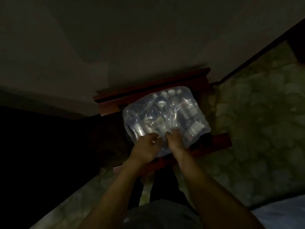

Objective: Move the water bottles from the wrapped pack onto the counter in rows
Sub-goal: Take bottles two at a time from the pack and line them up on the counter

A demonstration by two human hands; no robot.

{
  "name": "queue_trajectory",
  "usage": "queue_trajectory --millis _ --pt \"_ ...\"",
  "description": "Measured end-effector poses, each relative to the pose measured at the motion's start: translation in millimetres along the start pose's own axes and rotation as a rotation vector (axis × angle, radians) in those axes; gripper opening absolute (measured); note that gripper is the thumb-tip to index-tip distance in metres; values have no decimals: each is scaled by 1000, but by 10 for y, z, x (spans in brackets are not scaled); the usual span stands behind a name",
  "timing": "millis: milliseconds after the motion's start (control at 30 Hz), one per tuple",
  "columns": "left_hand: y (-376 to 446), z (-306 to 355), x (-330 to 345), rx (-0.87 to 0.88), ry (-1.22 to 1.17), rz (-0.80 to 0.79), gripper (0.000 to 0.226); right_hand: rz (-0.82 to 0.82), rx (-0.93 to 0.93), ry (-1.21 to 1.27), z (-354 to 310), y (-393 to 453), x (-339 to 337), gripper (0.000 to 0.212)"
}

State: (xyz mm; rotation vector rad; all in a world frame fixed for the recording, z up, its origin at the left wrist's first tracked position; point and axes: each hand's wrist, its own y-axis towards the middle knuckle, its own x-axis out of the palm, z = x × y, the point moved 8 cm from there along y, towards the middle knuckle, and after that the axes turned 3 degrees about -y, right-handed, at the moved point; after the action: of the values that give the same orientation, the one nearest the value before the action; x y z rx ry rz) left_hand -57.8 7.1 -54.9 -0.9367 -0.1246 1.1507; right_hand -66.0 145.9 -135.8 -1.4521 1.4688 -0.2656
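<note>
both hands — left hand (147,145), right hand (175,139) — pinch the wrapped pack (165,113) with curled fingers.

Clear wrapped pack (165,116), reddish-brown stand (148,91), green-patterned floor (255,129).

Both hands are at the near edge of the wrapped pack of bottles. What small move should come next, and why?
Probably tear the plastic wrap open where the left hand and right hand meet. The pack of water bottles looks still wrapped on the reddish wooden stand, and no bottle stands outside it. The dim picture hides the exact grip.
</note>
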Motion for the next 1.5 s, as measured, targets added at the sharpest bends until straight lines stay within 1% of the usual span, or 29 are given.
queue_trajectory --millis 100,200,267,300,367,467,600,667,733,767,867,967,1000,1033,1067,1100,1133,1200,1267,1300,1367,1400,1433,1467,1500 --pt "184 39 142 13 28 -12 27 38 0 -93 37 223 -67 36" --pt "339 40 244 -30 68 -59 44 70 12 -50 82 371 -98 33" --pt "410 61 263 -23 72 -53 42 54 41 -14 113 460 -95 36" --pt "433 43 273 -29 66 -47 40 31 79 28 136 513 -76 39" --pt "467 6 286 -42 72 -48 43 -6 178 112 188 617 -29 41" --pt "473 -28 260 -32 61 -53 40 -13 267 98 212 713 23 45" --pt "434 -135 199 -91 51 -67 44 37 258 218 151 662 77 44" --pt "415 -165 162 -126 -4 -62 42 52 252 242 152 559 56 43" --pt "399 -131 124 -116 -49 -43 35 17 245 250 163 439 49 39" --pt "392 -104 113 -105 -57 -39 34 -9 248 297 178 376 48 34" --pt "376 -15 95 -99 -93 -54 35 -122 278 532 174 179 57 10" --pt "358 33 74 -120 -215 -56 33 -190 297 539 147 -29 -6 8" --pt "361 45 73 -141 -259 -55 33 -191 300 531 129 -84 -53 17" --pt "368 49 76 -167 -292 -59 34 -177 319 537 116 -142 -115 32" --pt "366 52 74 -187 -320 -67 35 -141 345 547 102 -207 -192 43" --pt "358 47 75 -211 -351 -79 36 -100 352 535 69 -294 -284 46" --pt "342 38 81 -236 -388 -91 39 -70 337 510 24 -376 -364 42" --pt "307 -23 92 -299 -449 -95 57 -70 272 424 -78 -543 -455 30" --pt "250 -124 105 -357 -479 -86 71 -90 196 327 -147 -728 -494 27" --pt "205 -175 144 -395 -534 -108 71 -91 151 277 -171 -808 -508 28" --pt "88 -220 266 -487 -722 -209 67 -87 44 173 -243 -948 -546 34" --pt "41 -197 306 -497 -797 -259 64 -91 -1 104 -279 -1018 -558 45" --pt "18 -178 333 -486 -841 -296 61 -100 -36 19 -310 -1092 -565 62" --pt "-3 -167 338 -476 -864 -303 59 -114 -65 -73 -323 -1163 -573 79" --pt "-35 -166 321 -477 -865 -282 60 -146 -103 -150 -328 -1225 -571 87"
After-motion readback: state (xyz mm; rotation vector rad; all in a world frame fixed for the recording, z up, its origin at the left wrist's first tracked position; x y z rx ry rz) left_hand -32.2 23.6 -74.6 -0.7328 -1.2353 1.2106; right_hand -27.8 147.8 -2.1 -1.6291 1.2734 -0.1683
